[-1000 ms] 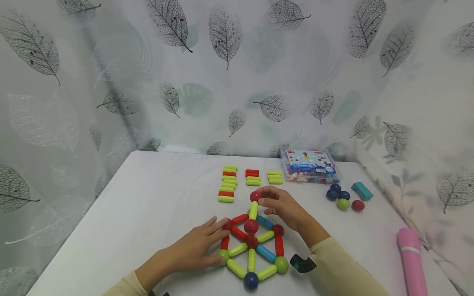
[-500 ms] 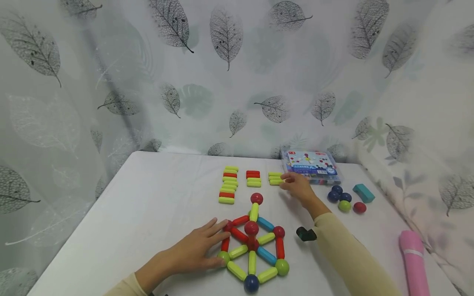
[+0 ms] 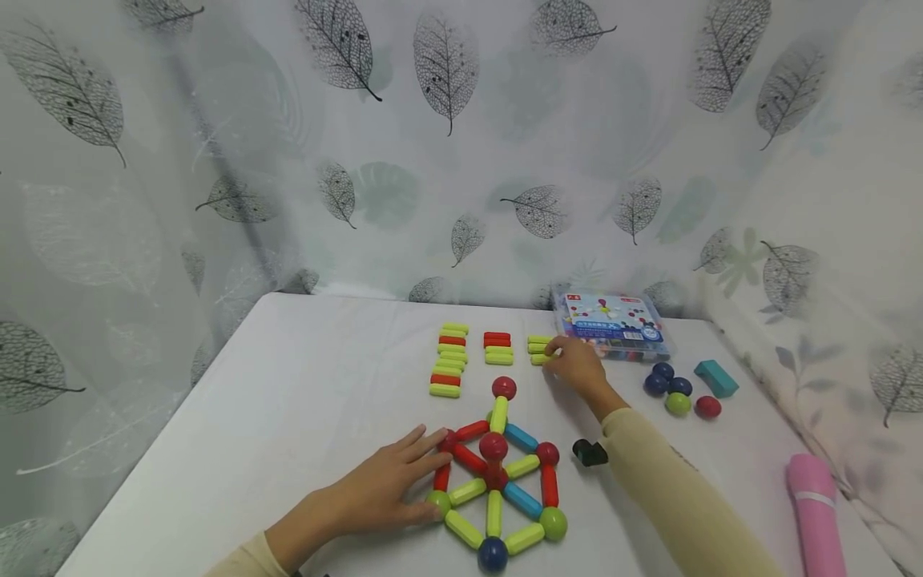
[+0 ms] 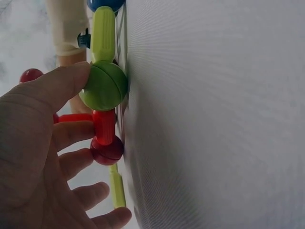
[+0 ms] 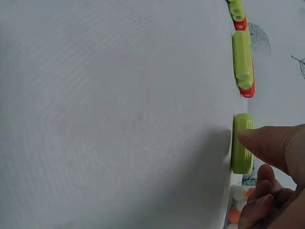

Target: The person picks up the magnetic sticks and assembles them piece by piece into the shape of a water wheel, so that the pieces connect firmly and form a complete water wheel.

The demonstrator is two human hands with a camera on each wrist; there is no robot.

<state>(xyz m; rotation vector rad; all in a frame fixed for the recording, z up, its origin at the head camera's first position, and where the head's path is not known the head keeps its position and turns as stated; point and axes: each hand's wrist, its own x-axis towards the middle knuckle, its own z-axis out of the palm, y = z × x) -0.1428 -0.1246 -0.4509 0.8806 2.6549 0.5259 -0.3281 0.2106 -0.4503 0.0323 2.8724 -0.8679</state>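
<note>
A wheel-like frame of magnetic rods and balls [image 3: 493,513] lies before me in the head view, with red balls raised at its centre and far corner. My left hand [image 3: 385,487] rests at its left side, fingers extended. In the left wrist view its thumb touches the green ball [image 4: 104,87], and other fingertips lie by the red rod [image 4: 104,127] and red ball [image 4: 107,151]. My right hand [image 3: 581,369] reaches to the small row of yellow-green rods, pinching the nearest magnetic rod [image 5: 242,155]; its thumb lies on the near side, the opposing fingertip hidden.
Two other groups of rods, a long column [image 3: 449,362] and a short stack [image 3: 498,349], lie farther left. A clear plastic case [image 3: 611,327] stands at the back. Several loose balls [image 3: 678,403], a teal block [image 3: 717,378] and a pink roll [image 3: 816,513] lie right.
My right hand has left the red ball at the frame's far corner and moved back and right to the yellow-green rods, where the nearest rod has separated slightly. My left hand stays put.
</note>
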